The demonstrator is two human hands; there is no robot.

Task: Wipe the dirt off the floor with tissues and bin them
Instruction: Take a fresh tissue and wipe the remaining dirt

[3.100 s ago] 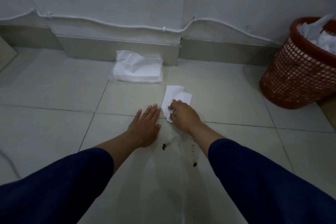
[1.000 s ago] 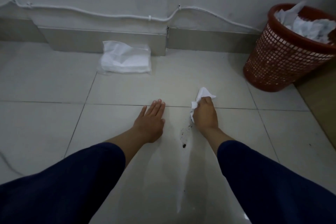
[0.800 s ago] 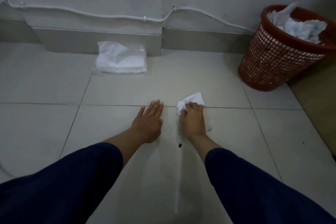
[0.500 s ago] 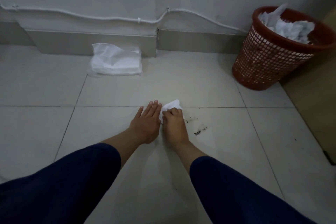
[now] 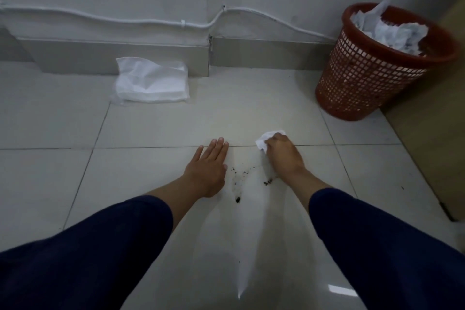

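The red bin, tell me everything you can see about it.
The red bin looks like plastic: a round basket with lattice walls and a solid rim, narrowing toward its base. It stands upright on the tiled floor at the far right, near the wall's skirting and beside a tan panel. Crumpled white tissues fill it and poke above the rim.

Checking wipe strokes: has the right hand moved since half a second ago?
Yes. The right hand, gripping the crumpled white tissue, slid rightwards, away from the flat left hand it was beside, toward the red plastic mesh bin.
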